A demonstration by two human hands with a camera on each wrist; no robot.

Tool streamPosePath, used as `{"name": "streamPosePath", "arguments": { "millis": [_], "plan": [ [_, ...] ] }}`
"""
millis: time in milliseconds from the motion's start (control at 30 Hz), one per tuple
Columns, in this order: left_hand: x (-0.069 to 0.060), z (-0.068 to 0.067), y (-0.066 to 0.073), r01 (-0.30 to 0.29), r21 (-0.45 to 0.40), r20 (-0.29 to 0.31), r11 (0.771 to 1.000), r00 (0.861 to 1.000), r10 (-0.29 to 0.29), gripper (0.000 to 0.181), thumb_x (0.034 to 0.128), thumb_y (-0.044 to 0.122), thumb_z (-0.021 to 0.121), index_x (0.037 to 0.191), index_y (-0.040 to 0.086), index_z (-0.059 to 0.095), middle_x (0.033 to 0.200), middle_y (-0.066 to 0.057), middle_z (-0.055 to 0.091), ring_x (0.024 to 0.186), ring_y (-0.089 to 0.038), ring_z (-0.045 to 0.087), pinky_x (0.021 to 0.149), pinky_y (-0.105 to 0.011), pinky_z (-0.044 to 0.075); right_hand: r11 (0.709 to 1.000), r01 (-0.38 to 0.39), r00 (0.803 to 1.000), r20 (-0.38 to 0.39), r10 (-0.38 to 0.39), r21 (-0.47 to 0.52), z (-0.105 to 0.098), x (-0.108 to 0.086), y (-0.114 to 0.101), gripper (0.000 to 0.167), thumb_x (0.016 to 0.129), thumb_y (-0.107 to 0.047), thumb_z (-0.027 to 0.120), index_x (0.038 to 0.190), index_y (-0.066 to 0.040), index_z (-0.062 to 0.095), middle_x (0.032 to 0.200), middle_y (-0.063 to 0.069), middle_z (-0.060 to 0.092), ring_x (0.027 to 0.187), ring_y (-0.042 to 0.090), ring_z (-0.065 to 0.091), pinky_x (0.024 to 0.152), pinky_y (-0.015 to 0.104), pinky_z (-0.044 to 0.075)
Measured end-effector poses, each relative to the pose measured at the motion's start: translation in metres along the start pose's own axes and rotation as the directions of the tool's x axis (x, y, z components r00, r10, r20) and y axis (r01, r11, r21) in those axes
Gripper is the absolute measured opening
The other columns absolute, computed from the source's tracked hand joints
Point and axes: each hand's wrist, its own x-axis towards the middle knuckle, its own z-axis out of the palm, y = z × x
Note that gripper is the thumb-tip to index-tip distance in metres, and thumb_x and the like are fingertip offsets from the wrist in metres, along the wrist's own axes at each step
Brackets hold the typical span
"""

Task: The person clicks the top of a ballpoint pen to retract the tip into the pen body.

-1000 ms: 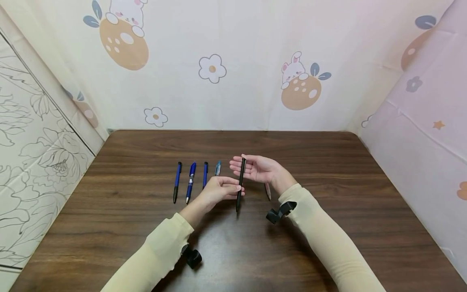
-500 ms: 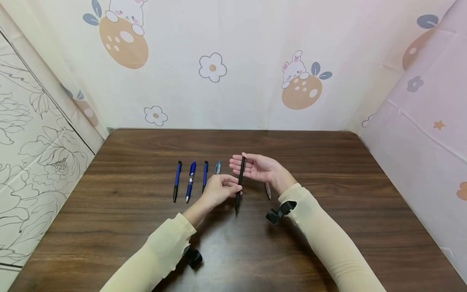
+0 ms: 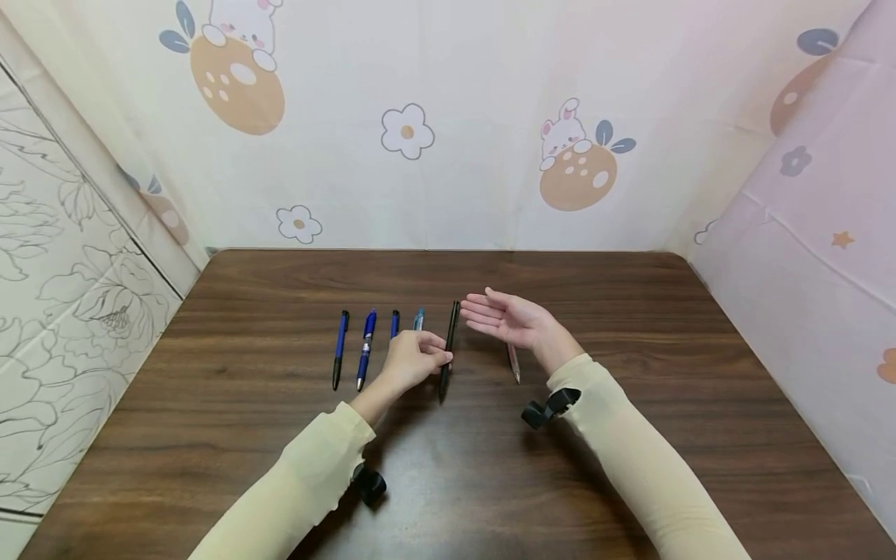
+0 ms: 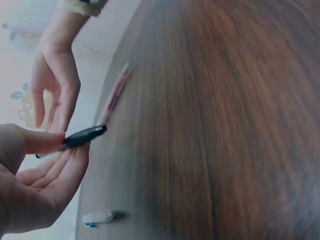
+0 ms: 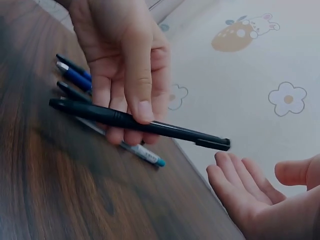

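Observation:
My left hand (image 3: 414, 360) pinches a black pen (image 3: 450, 342) between thumb and fingers, holding it above the table; the right wrist view shows the thumb pressed along the black pen (image 5: 170, 131). To its right, my right hand (image 3: 521, 320) has its palm turned up, fingers straight, thumb apart, holding nothing. In the right wrist view its fingertips are close to the clip end of the pen, with a small gap. Beneath the right hand lies a clear pen with a reddish barrel (image 4: 115, 92), partly hidden in the head view.
Left of the hands, a blue pen with a black grip (image 3: 340, 350), a patterned blue pen (image 3: 366, 350) and another blue pen (image 3: 395, 323) lie in a row. A clear pen with a teal end (image 3: 418, 320) is partly behind the left hand. A printed curtain (image 3: 476, 187) borders the wooden table (image 3: 602, 280).
The right hand has let go of the black pen's upper end and moved right. The left hand has carried the pen slightly left.

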Motion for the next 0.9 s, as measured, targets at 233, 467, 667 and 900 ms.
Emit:
{"name": "streamPosePath", "arguments": {
  "millis": [233, 467, 667, 900],
  "plan": [
    [0.008, -0.003, 0.005, -0.049, 0.22, -0.079, 0.974, 0.995, 0.068, 0.015, 0.0817, 0.012, 0.075, 0.09, 0.0, 0.073, 0.081, -0.012, 0.075, 0.068, -0.018, 0.071, 0.059, -0.025, 0.057, 0.988, 0.045, 0.997, -0.048, -0.052, -0.146, -0.005, -0.009, -0.003, 0.058, 0.105, -0.032, 0.032, 0.152, -0.001, 0.019, 0.157, 0.019, 0.021, 0.146, 0.03, 0.023, 0.121, 0.038, 0.026],
    [0.014, 0.005, 0.009, -0.052, 0.381, -0.097, 0.923, 0.991, 0.096, 0.015, 0.0788, 0.013, 0.077, 0.071, 0.002, 0.07, 0.071, -0.008, 0.07, 0.063, -0.015, 0.064, 0.053, -0.022, 0.05, 0.955, 0.061, 0.993, -0.081, -0.087, -0.29, -0.011, -0.014, -0.003, 0.056, 0.106, -0.03, 0.027, 0.151, 0.002, 0.019, 0.155, 0.021, 0.025, 0.144, 0.032, 0.027, 0.119, 0.038, 0.029],
    [0.018, 0.01, 0.008, -0.001, 0.426, -0.09, 0.905, 0.995, 0.044, 0.049, 0.0798, 0.015, 0.077, 0.047, 0.014, 0.042, 0.042, 0.006, 0.036, 0.041, -0.008, 0.037, 0.042, -0.018, 0.031, 0.914, 0.091, 0.982, -0.116, -0.148, -0.395, -0.015, -0.019, -0.001, 0.057, 0.105, -0.032, 0.034, 0.148, 0.005, 0.026, 0.151, 0.024, 0.032, 0.136, 0.029, 0.045, 0.114, 0.037, 0.037],
    [0.02, 0.015, 0.007, 0.01, 0.436, -0.085, 0.9, 0.996, 0.03, 0.059, 0.0818, 0.015, 0.076, 0.043, 0.016, 0.032, 0.037, 0.007, 0.024, 0.033, -0.007, 0.025, 0.038, -0.018, 0.03, 0.846, 0.107, 0.958, -0.173, -0.227, -0.523, -0.013, -0.024, 0.002, 0.055, 0.104, -0.032, 0.039, 0.143, 0.006, 0.037, 0.143, 0.024, 0.044, 0.128, 0.026, 0.054, 0.107, 0.035, 0.046]
  ]
}}
